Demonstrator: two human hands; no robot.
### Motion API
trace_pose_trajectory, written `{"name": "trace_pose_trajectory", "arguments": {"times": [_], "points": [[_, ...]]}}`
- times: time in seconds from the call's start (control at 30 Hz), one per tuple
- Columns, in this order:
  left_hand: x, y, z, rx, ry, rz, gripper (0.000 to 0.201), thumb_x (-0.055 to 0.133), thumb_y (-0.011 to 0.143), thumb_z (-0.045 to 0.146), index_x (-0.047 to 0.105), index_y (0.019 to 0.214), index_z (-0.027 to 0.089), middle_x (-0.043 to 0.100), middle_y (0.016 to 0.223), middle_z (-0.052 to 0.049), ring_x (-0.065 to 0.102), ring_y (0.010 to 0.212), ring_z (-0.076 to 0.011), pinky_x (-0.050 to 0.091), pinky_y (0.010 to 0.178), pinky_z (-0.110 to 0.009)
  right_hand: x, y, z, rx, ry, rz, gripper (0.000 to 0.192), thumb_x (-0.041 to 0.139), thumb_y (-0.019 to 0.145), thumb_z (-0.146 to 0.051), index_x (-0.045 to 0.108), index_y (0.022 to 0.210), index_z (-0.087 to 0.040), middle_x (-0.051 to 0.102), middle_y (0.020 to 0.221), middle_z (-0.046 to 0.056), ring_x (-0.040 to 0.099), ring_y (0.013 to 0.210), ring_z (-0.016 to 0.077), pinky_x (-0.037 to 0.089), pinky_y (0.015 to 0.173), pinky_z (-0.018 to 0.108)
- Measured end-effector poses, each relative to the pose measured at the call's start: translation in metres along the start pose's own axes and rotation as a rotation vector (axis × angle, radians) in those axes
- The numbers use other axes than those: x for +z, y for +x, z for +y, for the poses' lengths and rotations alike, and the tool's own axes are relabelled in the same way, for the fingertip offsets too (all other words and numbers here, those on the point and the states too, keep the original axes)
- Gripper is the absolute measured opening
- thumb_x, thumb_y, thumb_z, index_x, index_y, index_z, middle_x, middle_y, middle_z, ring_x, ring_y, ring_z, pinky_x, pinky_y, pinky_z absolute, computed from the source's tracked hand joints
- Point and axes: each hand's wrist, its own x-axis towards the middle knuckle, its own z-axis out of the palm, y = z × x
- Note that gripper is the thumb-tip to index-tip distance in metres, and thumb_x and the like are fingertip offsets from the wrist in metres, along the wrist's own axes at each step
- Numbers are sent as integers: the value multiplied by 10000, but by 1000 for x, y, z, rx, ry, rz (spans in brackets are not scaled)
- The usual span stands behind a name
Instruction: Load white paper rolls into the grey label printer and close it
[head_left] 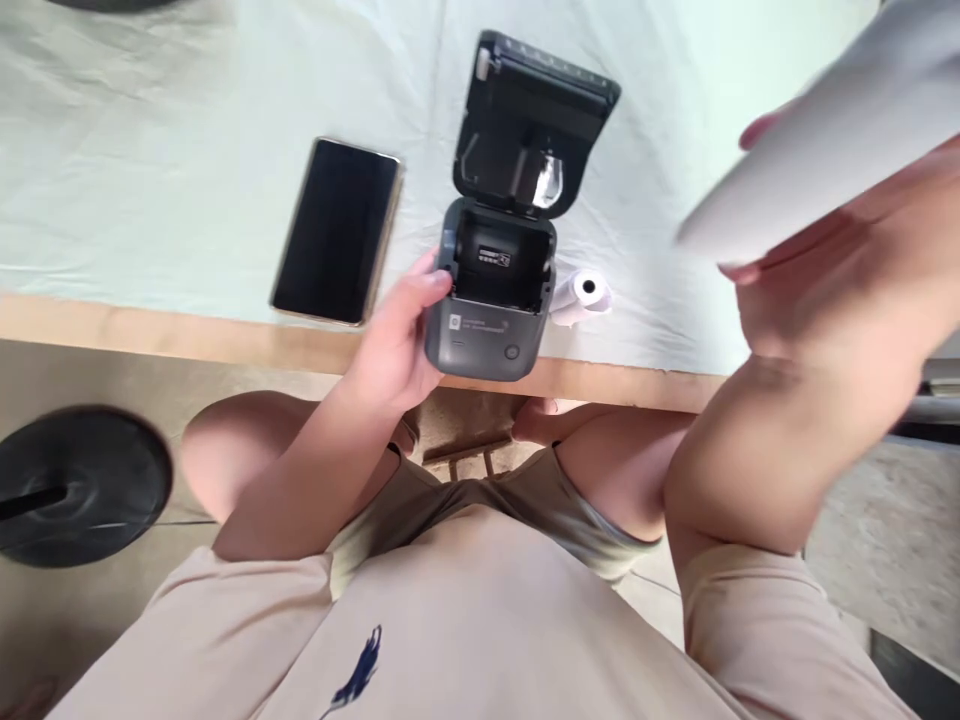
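A small grey label printer [487, 330] stands at the table's near edge with its lid [529, 125] flipped open and its paper bay empty. My left hand [397, 335] grips the printer's left side, thumb on its upper corner. A small white paper roll [581, 295] lies on the cloth just right of the printer. My right hand [817, 270] is raised close to the camera at the right, holding a blurred white paper roll [817, 150] between fingers and thumb.
A black phone [337, 230] lies face up left of the printer on the pale green cloth [150, 150]. The wooden table edge [187, 335] runs across below it. A round black base [75, 485] sits on the floor at the left.
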Motion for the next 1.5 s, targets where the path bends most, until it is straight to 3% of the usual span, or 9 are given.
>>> {"name": "trace_pose_trajectory", "arguments": {"times": [0.2,0.4,0.53,0.67,0.83,1.0,1.1,1.2,1.5], "points": [[1,2,-2,14,4,-39,124,669,953,325,722,990,220,854,1068,-115,806,1455,-400,730,1134,-483,-19,-15,77,67,-78,-35,476,887,864,-632,603,1157,-386,720,1100,29,722,903,272,676,788,501],[-3,5,-4,36,42,-43,200,765,933,398,711,1028,231,865,1160,-120,776,1507,-413,727,1165,-528,-35,-31,117,-18,-440,-174,446,820,881,-461,706,1284,-306,829,1226,111,786,1126,339,652,1103,622],[-4,5,-2,26,86,-25,185,746,955,388,743,1062,236,877,1090,-83,819,1434,-372,737,1134,-460,-43,-42,86,-223,-660,-133,692,765,923,-446,644,1590,-306,782,1476,165,750,1321,415,609,1164,706],[-4,4,-1,36,109,-42,163,745,957,397,749,997,239,874,1025,-78,839,1381,-360,742,1100,-414,-14,-62,50,-309,-671,-168,526,724,1055,-467,657,1549,-300,728,1275,133,713,910,281,668,857,546],[-4,3,-3,39,108,-45,193,766,968,425,771,1038,246,863,961,-59,875,1270,-353,760,999,-411,40,-70,62,-272,-622,-352,512,652,1078,-338,644,1585,-270,675,1301,150,719,1174,343,682,990,571],[-4,1,-2,40,40,-17,195,744,957,363,770,1087,220,842,944,-64,896,1136,-332,707,766,-345,33,-50,69,-270,-564,-381,624,615,1002,-192,626,1616,-303,722,1224,102,736,1046,288,699,894,495],[-4,-2,-2,12,18,-23,139,724,963,319,723,1049,209,829,965,-59,890,1025,-280,660,724,-300,21,-43,50,-353,-464,-272,671,646,972,-201,595,1624,-351,749,1291,75,752,961,248,691,819,448],[-3,-3,-3,22,16,-29,199,756,956,322,703,1107,203,817,972,-49,875,955,-252,633,691,-277,28,-46,23,-385,-345,-112,580,654,1048,-320,563,1611,-425,701,1496,59,806,1171,288,714,933,495],[-1,-9,-9,66,95,-12,479,902,912,422,724,1329,268,862,1272,-73,828,1382,-372,717,1025,-407,55,-39,2,-236,-665,-366,329,657,1049,-377,695,1374,-339,832,1355,101,808,1291,394,677,1130,653]]}}
